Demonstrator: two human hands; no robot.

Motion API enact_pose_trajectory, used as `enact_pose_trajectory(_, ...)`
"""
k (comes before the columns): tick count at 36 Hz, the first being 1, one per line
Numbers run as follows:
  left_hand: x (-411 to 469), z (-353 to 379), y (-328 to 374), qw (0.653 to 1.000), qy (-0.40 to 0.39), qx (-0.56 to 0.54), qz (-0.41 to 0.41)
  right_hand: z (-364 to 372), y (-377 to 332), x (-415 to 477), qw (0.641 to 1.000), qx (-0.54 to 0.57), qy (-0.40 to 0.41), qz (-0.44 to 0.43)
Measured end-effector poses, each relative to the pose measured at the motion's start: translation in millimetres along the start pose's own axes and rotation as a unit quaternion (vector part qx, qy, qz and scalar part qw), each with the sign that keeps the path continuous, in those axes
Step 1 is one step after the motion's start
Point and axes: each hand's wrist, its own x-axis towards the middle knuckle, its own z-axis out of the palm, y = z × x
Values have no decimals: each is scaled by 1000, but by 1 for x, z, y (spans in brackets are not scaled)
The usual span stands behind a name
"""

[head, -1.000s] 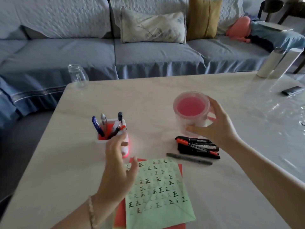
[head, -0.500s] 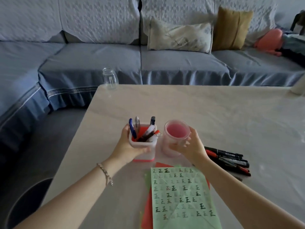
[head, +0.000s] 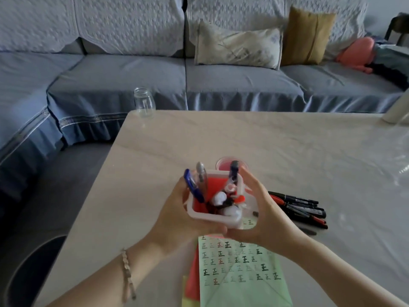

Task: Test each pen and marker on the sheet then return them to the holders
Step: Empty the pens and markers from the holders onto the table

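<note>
I have the square holder (head: 223, 218) cupped between both hands. My left hand (head: 174, 211) wraps its left wall and underside, and my right hand (head: 263, 216) lies along its right wall, thumb curled beneath. The pens (head: 195, 189) stand in it, leaning toward the rim. It sits over the top edge of the green sheet (head: 241, 278), which lies on red paper (head: 192, 278). The round holder (head: 224, 166) stands just behind it, pink inside. The markers (head: 298, 207) lie in a heap just right of my right hand. Beyond the round holder the bench (head: 232, 136) runs bare to its far edge. A glass jar (head: 144, 103) stands at the far left corner, and the left edge passes near my left forearm.
</note>
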Motion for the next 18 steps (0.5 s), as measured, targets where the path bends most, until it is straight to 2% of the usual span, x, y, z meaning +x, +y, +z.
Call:
enact_pose_trajectory(4, 2, 38, 1, 997, -75, -24, -19, -19, 7, -28, 998, 59, 6, 19)
enact_pose_trajectory(7, 3, 67, -9, 989, -118, -36, -81, -34, 24, -53, 996, 32, 34, 76)
enact_pose_trajectory(12, 14, 110, -32, 986, -72, 43, -143, -80, 53, -78, 972, -163, 64, 156)
enact_pose_trajectory(18, 38, 151, -51, 987, -21, 93, -126, -128, 66, -66, 898, -398, 19, 187)
